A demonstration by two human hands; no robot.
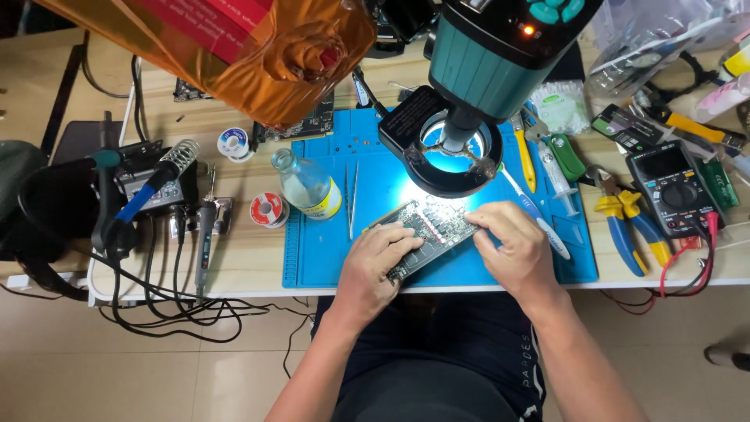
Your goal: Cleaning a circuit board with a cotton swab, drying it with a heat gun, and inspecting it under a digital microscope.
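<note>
Hands both on circuit board (428, 233), lying tilted on blue mat (328, 258) under lit ring lamp (449, 160) of microscope (500, 55). Left hand (376, 266) clamped on board's near-left end; right hand (512, 246) fingers curled together on its right edge. No tool in either hand; tweezers (351, 199) lie untouched beside glass bottle (306, 184). Looks like positioning stage, rework not begun. Wooden table (234, 258) cluttered w/ soldering station (148, 184), pliers (625, 227), multimeter (673, 187); tiled floor below.

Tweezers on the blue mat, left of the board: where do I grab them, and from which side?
Probably the upper half of the tweezers, pinched across their width from above. They lie flat on the blue mat, long and thin, running toward the person; the glass bottle crowds the left, the left hand sits near the lower end.
</note>
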